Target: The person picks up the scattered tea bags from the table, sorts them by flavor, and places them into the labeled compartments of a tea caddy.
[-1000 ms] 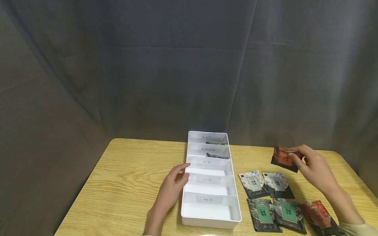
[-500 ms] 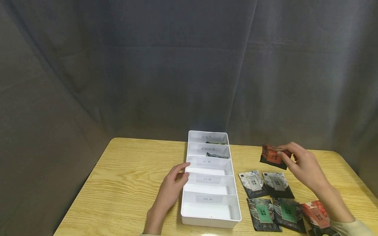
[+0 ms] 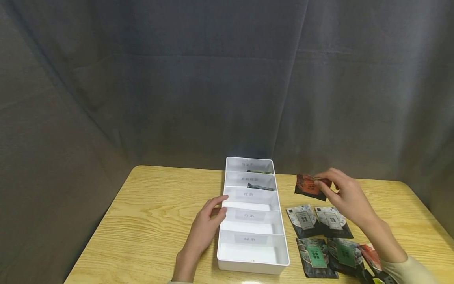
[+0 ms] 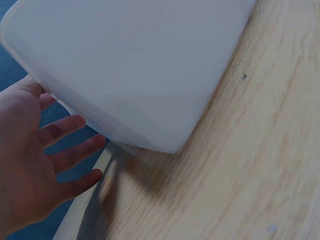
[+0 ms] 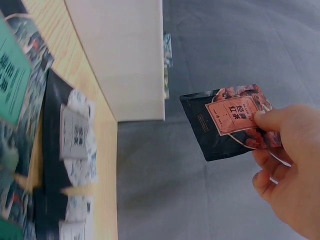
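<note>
Between thumb and fingers, my right hand (image 3: 349, 197) pinches a red-and-black tea sachet (image 5: 232, 120) by its red end. In the head view that sachet is held up over the table, right of a long white divided box (image 3: 253, 268). Its two far compartments each show a dark sachet (image 3: 260, 187) at the right side; bare white floor shows in the three nearer ones. Paper labels (image 3: 250, 238) line the compartments. My left hand (image 3: 207, 223) is at the box's left rim, index finger and thumb right at the edge. Its other fingers (image 4: 80, 152) extend loosely beside the wall.
Right of the box lie two white-and-black sachets (image 3: 304, 221) and, nearer, two green-labelled sachets (image 3: 317, 256). Another red sachet (image 3: 370, 256) is partly hidden under the right forearm. The wooden table (image 3: 152, 221) ends at a grey curtain (image 3: 198, 98).
My right hand has carried the red sachet leftward, towards the box, and its forearm now covers more of the red sachet on the table. The left hand and box have stayed put.
</note>
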`<state>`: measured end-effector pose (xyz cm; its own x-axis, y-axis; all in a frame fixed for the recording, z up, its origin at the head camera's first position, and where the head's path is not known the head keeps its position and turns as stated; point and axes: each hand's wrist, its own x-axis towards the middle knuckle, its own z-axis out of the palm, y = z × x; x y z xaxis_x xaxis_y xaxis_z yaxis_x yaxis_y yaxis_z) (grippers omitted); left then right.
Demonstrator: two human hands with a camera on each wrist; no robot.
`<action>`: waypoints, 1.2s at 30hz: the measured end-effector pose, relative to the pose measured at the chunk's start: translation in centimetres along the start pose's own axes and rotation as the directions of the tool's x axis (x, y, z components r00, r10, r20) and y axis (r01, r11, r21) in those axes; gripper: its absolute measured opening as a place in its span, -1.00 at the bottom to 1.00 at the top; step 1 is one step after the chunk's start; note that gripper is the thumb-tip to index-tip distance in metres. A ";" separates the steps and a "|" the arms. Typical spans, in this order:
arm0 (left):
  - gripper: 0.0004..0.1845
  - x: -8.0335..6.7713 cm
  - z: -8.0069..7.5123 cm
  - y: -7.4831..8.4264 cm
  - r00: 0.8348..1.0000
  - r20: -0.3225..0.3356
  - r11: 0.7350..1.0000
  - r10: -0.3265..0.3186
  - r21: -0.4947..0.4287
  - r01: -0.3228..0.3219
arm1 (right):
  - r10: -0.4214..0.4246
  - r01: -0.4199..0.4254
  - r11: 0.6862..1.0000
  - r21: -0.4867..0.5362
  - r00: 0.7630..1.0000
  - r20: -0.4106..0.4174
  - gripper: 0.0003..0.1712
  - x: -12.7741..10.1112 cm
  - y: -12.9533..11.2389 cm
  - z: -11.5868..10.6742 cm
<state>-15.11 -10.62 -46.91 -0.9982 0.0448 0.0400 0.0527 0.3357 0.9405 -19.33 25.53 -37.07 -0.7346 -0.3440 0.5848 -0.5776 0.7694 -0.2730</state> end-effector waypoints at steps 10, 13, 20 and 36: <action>-0.59 0.0 0.0 0.0 1.000 0.002 1.000 0.009 -0.003 -0.009 | -0.062 0.061 0.996 0.062 0.998 0.007 -0.74 1.6 -2.2 1.6; -0.58 -0.1 0.0 0.1 1.000 0.000 1.000 0.014 -0.003 -0.014 | -0.069 0.067 0.993 0.092 0.997 0.018 -0.75 2.0 -3.0 2.2; -0.59 -0.2 0.0 0.1 1.000 -0.004 1.000 0.017 -0.003 -0.017 | -0.124 0.117 0.977 0.179 0.992 0.027 -0.74 2.6 -4.5 3.7; -0.60 -0.2 0.1 -0.1 1.000 -0.006 1.000 0.018 0.001 -0.018 | -0.116 0.087 0.964 0.252 0.988 0.105 -0.82 3.3 -6.5 6.8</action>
<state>-14.95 -10.53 -47.01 -0.9972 0.0452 0.0592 0.0710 0.3355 0.9393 -20.40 15.74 -38.56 -0.6958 -0.4855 0.5293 -0.7100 0.5760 -0.4050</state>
